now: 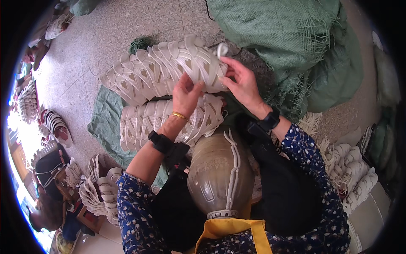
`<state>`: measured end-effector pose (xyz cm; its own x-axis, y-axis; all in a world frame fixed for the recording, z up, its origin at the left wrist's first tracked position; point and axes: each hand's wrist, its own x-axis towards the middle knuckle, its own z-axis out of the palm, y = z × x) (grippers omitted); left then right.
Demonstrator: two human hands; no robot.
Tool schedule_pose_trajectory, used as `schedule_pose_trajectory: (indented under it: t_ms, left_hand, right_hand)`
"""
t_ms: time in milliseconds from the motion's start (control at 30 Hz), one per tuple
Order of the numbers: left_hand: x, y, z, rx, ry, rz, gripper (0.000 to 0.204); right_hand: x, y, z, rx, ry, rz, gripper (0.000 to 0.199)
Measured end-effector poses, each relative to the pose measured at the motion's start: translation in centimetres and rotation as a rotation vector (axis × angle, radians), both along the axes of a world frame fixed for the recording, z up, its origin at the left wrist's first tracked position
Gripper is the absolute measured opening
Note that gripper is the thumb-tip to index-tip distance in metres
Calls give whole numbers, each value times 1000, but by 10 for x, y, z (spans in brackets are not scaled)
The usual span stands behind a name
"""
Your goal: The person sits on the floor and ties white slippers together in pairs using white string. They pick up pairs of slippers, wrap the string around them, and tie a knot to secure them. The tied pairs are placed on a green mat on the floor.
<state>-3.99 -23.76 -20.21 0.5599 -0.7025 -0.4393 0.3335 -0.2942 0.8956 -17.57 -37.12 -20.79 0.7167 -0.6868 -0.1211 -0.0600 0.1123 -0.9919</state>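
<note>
Two long rows of nested, woven white shoe uppers [139,78] lie in front of me, the farther row above the nearer row [146,120]. My left hand [186,97] is closed, its thumb and fingers pinching a strap on the near side of the farther row, close to its right end. At that right end, my right hand [243,84] grips the edge of the last woven upper between thumb and fingers. A small white loop [222,50] sticks up beside its fingertips. The inside of the end upper is hidden from here.
A glossy brownish jar-shaped form [218,178] stands between my knees, white cord along it. Green cloth [108,122] lies under the rows; a big green woven sack [287,46] sits far right. More white woven bundles [101,186] lie left and right [353,173].
</note>
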Motion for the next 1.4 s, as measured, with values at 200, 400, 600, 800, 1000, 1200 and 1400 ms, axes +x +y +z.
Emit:
schedule_pose_trajectory:
  t_ms: [200,400,600,800,1000,1200,1400]
  left_hand:
    - [6,2,-6,316,-500,-56,62]
    - [7,5,4,224,-250,7,57]
    - [0,18,7,6,-76,70,48]
    - [2,25,15,-2,-35,71,48]
    - [7,38,22,-31,-16,120,45]
    - [-4,38,21,-53,-4,96,48]
    - [-17,24,13,-16,-77,96,54]
  right_hand:
    - [6,2,5,102,47,143,42]
    - [-12,-44,-21,-19,122,-83,18]
    - [1,-48,-86,-537,478,259,29]
    - [22,-46,-110,-531,399,318,41]
    - [48,-55,-116,-618,311,333,28]
    - [12,-106,-125,-378,730,-110,38]
    - [6,-120,-129,-323,876,-69,34]
